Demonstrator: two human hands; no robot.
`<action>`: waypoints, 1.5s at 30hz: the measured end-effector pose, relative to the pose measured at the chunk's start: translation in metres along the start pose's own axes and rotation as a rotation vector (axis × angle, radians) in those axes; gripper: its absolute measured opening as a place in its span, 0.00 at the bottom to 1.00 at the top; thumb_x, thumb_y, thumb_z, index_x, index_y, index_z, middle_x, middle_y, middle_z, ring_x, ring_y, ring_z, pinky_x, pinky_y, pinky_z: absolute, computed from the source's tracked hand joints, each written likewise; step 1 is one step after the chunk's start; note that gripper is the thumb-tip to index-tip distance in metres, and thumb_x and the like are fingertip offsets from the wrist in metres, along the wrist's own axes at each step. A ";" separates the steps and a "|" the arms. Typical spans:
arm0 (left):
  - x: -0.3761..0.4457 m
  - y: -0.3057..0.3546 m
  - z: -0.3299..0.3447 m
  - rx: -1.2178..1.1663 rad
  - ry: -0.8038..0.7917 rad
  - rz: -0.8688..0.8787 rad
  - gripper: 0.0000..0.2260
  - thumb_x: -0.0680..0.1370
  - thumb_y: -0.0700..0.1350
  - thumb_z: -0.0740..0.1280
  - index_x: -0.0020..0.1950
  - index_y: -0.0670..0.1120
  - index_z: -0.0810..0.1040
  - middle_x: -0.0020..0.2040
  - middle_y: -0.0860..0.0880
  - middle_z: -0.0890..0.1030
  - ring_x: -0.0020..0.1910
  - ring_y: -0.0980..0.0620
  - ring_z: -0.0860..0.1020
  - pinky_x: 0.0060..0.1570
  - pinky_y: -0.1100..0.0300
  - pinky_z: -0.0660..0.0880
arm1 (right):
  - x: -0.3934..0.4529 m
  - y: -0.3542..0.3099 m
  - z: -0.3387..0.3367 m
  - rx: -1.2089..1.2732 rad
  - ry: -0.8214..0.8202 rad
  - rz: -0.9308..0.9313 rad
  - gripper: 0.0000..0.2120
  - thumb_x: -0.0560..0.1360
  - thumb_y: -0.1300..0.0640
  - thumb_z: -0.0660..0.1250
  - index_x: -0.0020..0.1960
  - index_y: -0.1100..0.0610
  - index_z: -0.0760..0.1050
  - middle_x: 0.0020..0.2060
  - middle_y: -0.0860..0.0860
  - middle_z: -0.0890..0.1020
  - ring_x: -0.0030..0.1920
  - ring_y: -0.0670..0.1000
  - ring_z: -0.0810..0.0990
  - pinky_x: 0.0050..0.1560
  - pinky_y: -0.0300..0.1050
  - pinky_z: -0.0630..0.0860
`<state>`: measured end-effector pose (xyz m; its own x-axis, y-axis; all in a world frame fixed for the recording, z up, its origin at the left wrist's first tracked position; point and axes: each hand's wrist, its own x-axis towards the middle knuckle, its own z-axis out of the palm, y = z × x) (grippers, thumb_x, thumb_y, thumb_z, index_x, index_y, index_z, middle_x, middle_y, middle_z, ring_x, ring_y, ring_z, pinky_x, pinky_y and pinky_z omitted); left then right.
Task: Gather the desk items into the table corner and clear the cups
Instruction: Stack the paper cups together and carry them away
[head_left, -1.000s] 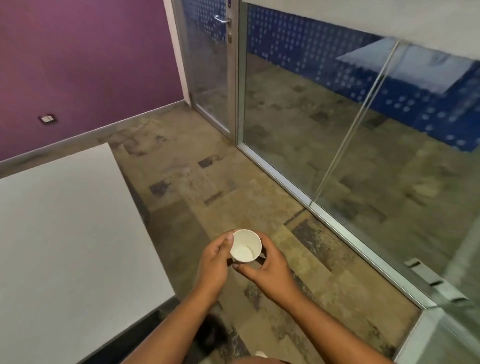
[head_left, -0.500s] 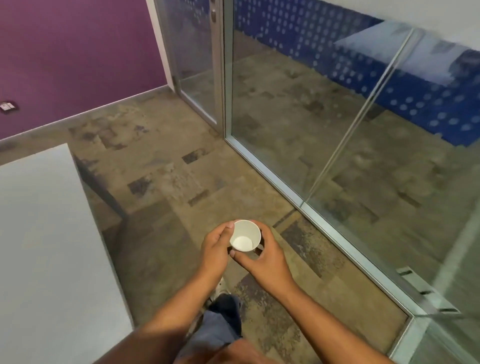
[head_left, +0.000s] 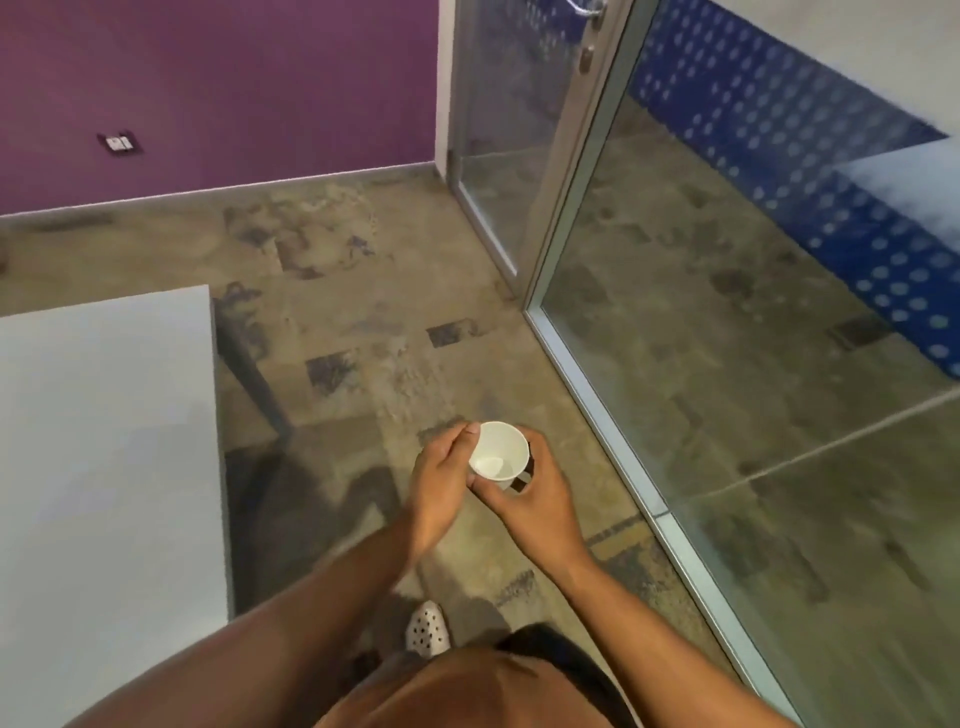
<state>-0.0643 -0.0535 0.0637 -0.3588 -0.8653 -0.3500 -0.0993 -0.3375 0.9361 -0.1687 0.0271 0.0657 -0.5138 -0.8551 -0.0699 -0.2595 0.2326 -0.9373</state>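
- The white paper cup (head_left: 497, 451) is upright and held above the floor (head_left: 363, 312), in front of the body, clear of the table (head_left: 104, 441).
- The left hand (head_left: 441, 486) has fingers curled together against the cup's left side, thumb at the rim.
- The right hand (head_left: 530, 493) pinches the cup's lower wall between thumb and fingers.
- A glass wall (head_left: 727, 364) stands close on the right; the table lies to the left.
- A white perforated shoe (head_left: 427, 626) shows below the hands.

White paper cup (head_left: 497, 456) clasped between left hand (head_left: 439, 486) and right hand (head_left: 535, 496), white table (head_left: 104, 441) well apart
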 end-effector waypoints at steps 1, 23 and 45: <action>0.012 0.007 -0.009 -0.014 0.035 -0.006 0.12 0.87 0.43 0.62 0.49 0.53 0.82 0.45 0.54 0.84 0.43 0.59 0.81 0.43 0.68 0.77 | 0.016 -0.006 0.010 0.015 -0.026 -0.012 0.30 0.68 0.51 0.84 0.65 0.47 0.75 0.56 0.39 0.82 0.57 0.43 0.82 0.53 0.41 0.81; 0.189 0.071 -0.230 -0.146 0.951 0.056 0.14 0.87 0.48 0.59 0.57 0.49 0.85 0.52 0.51 0.87 0.52 0.53 0.84 0.53 0.54 0.81 | 0.300 -0.097 0.297 -0.100 -1.028 -0.306 0.36 0.66 0.43 0.81 0.71 0.43 0.71 0.66 0.40 0.79 0.67 0.43 0.78 0.66 0.51 0.80; 0.147 0.027 -0.470 -0.485 1.401 -0.026 0.11 0.86 0.50 0.62 0.54 0.53 0.84 0.50 0.54 0.87 0.52 0.53 0.84 0.53 0.56 0.79 | 0.227 -0.185 0.582 -0.257 -1.540 -0.416 0.30 0.68 0.46 0.82 0.65 0.39 0.72 0.61 0.39 0.80 0.62 0.43 0.80 0.60 0.48 0.82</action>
<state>0.3161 -0.3642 0.0209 0.8318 -0.4061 -0.3783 0.3221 -0.2020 0.9249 0.2385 -0.4795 0.0242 0.8489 -0.4680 -0.2455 -0.3683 -0.1907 -0.9100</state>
